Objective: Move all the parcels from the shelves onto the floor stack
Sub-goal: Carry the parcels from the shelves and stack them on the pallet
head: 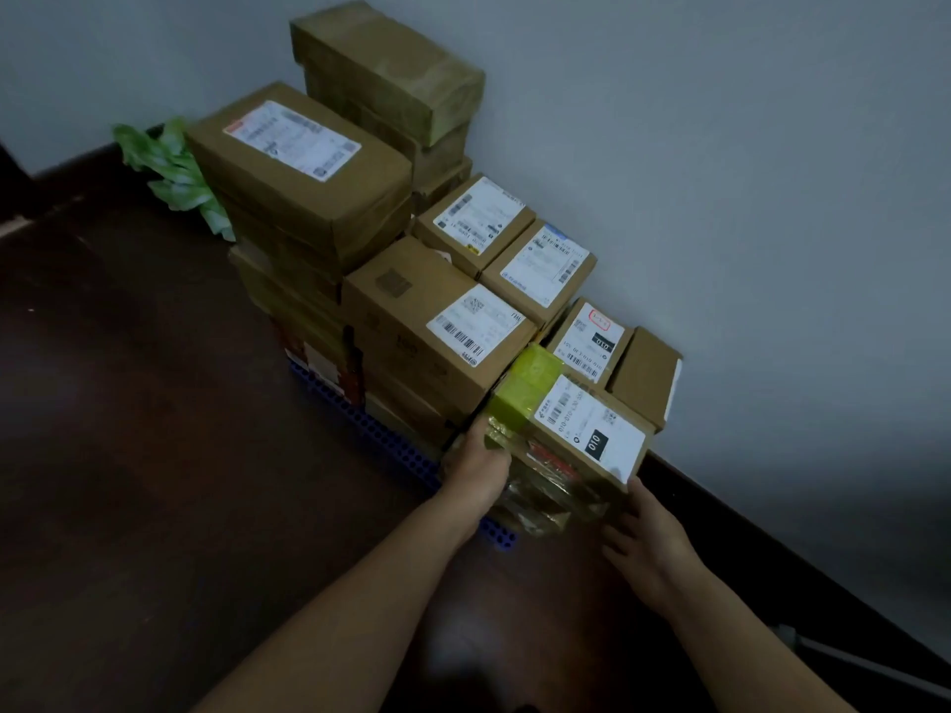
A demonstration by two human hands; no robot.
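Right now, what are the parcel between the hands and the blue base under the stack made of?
The parcel: brown cardboard, matte; the yellow-green band and crinkled clear wrap on its front shine like plastic tape; white label looks paper. The blue base: probably moulded plastic, judging by its regular grid; finish too dark to tell.

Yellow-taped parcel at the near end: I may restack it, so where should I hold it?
Grip its two near corners from the floor side, where the left hand and right hand are: the yellow-taped parcel lies flat with other boxes against its far side.
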